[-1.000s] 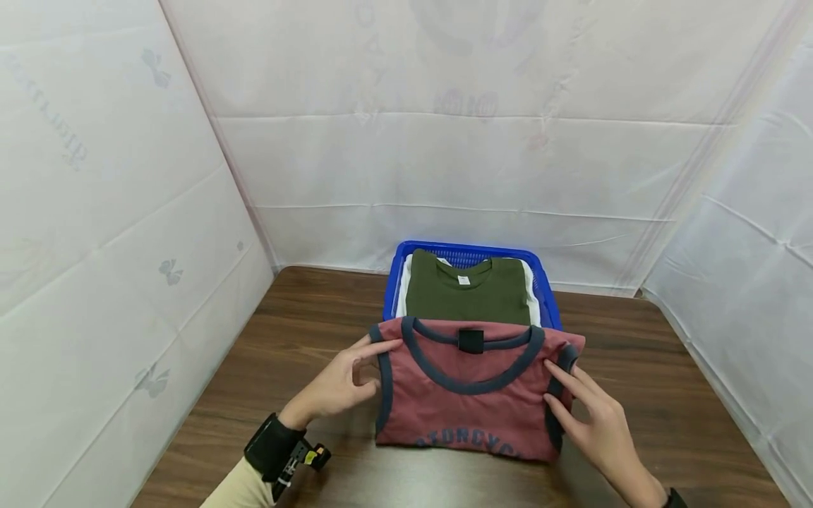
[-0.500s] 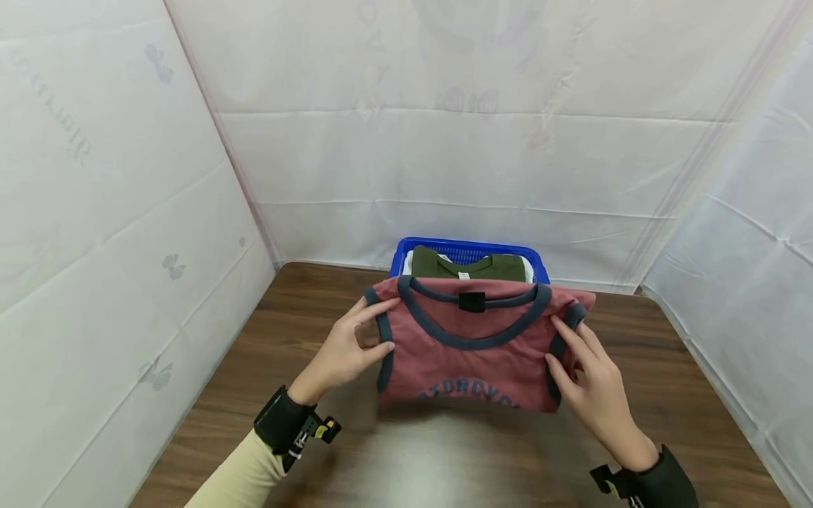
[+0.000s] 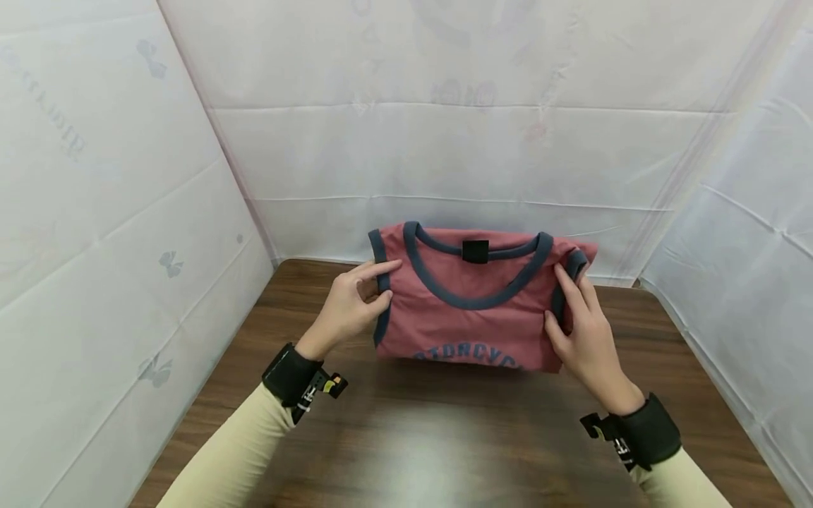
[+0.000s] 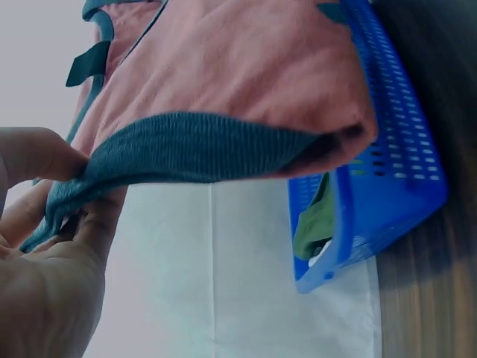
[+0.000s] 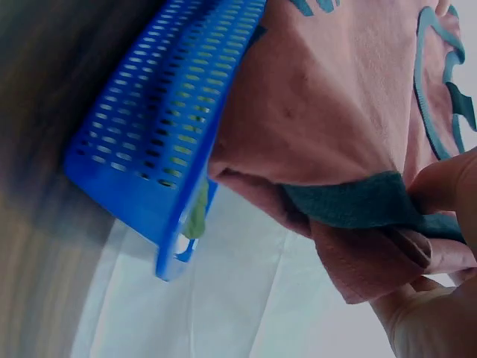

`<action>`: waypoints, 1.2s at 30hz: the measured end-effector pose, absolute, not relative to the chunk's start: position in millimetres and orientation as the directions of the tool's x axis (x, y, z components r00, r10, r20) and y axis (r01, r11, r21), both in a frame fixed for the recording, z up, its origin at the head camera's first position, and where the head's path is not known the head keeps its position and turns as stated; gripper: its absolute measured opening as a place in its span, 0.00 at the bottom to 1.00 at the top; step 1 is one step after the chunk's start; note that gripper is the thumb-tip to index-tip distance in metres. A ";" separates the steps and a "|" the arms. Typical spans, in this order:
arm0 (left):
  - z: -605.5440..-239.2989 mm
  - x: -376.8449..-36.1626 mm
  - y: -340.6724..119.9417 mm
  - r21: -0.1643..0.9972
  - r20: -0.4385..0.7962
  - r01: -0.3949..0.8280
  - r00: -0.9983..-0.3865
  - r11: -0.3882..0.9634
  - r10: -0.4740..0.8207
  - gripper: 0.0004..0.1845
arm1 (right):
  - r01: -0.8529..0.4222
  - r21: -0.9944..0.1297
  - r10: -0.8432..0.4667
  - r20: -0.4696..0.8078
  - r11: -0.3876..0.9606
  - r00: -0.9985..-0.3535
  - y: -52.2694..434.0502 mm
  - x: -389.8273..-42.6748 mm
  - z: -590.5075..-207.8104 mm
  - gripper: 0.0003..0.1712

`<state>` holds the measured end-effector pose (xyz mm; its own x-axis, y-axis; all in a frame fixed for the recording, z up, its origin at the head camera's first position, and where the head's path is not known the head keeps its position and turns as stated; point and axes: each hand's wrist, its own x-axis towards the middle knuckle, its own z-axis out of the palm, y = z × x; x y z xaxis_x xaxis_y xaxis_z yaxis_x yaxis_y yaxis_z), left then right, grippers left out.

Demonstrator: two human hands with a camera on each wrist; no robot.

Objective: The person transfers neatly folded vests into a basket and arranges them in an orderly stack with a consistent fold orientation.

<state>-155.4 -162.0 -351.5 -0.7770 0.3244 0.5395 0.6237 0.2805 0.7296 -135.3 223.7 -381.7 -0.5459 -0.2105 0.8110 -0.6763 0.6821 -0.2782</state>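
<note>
A folded pink T-shirt [image 3: 470, 324] with dark blue-grey trim, a black neck label and lettering across its front is held up between both hands. My left hand [image 3: 346, 303] pinches its left sleeve edge, thumb in front and fingers around the trim. At the opposite edge my right hand [image 3: 587, 339] grips the other sleeve the same way. In the head view the shirt covers the basket. Both wrist views show the blue plastic basket [image 4: 395, 171] close under the shirt's lower end, with a bit of green cloth [image 4: 316, 224] inside; the right wrist view shows its perforated side [image 5: 160, 112].
The basket stands on a brown wood-grain table [image 3: 406, 430]. White sheet walls [image 3: 444, 155] rise behind the table and along its left and right sides.
Both hands have lifted the pink T-shirt and moved it away from me over the basket. The basket and the green shirt in it, visible earlier, are now hidden in the head view.
</note>
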 end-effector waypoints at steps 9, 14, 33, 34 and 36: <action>-346.8 -176.5 -161.9 0.667 0.564 0.612 -0.787 0.424 0.250 0.21 | -0.706 -0.247 -0.262 0.807 0.664 -0.529 217.7 -157.8 -370.6 0.44; -351.8 -184.9 -160.6 0.639 0.579 0.610 -0.782 0.469 0.228 0.20 | -0.685 -0.221 -0.264 0.807 0.694 -0.528 218.4 -162.9 -375.4 0.34; -340.7 -216.1 -151.8 0.652 0.506 0.559 -0.824 0.512 0.255 0.26 | -0.624 -0.296 -0.252 0.728 0.723 -0.638 222.2 -193.3 -366.8 0.31; -340.2 -217.6 -151.0 0.654 0.495 0.552 -0.830 0.518 0.259 0.28 | -0.615 -0.294 -0.255 0.719 0.731 -0.647 222.4 -195.0 -366.6 0.33; -339.4 -220.7 -149.6 0.655 0.473 0.538 -0.839 0.530 0.267 0.31 | -0.592 -0.296 -0.257 0.694 0.750 -0.672 222.4 -198.1 -366.3 0.39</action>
